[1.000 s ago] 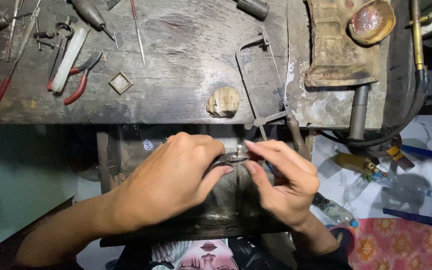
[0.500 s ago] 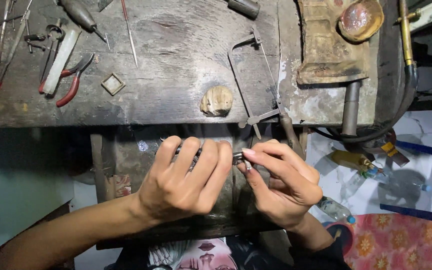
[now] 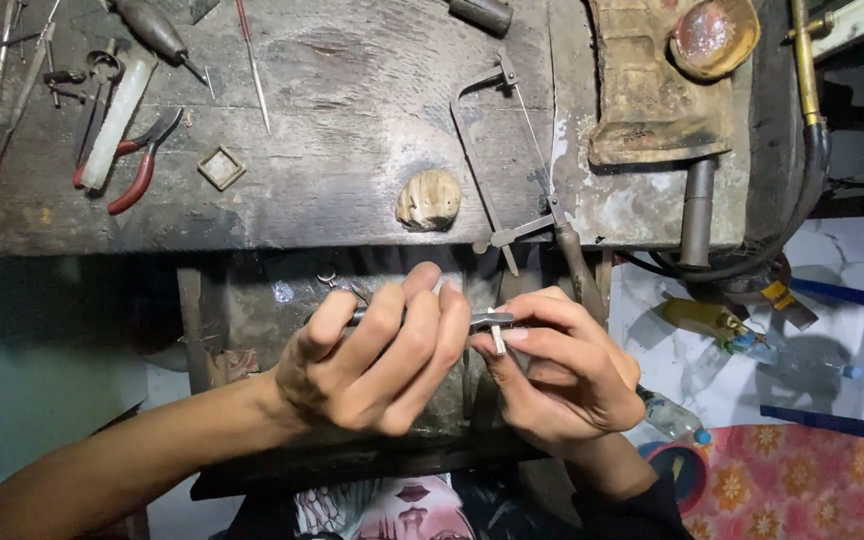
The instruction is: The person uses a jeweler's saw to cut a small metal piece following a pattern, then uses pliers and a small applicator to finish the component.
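My left hand (image 3: pixel 380 352) is closed around a grey metal plier-like tool (image 3: pixel 480 322) whose jaws point right. My right hand (image 3: pixel 562 372) pinches a small pale metal strip (image 3: pixel 497 337) right at those jaws, fingertips touching the tool's tip. Both hands hover below the front edge of a worn wooden workbench (image 3: pixel 332 120), over an open drawer (image 3: pixel 252 300). The tool's handles are hidden inside my left fist.
On the bench lie red-handled pliers (image 3: pixel 142 165), a small square metal frame (image 3: pixel 221 167), a jeweller's saw (image 3: pixel 507 150), a rounded wooden peg (image 3: pixel 429 198) and a soot-stained block with a small dish (image 3: pixel 712 35). Plastic bottles (image 3: pixel 672 415) lie on the floor at right.
My left hand has opened its grip slightly and shifted left, exposing the tool's jaws. My right fingers moved onto the small strip at the tip.
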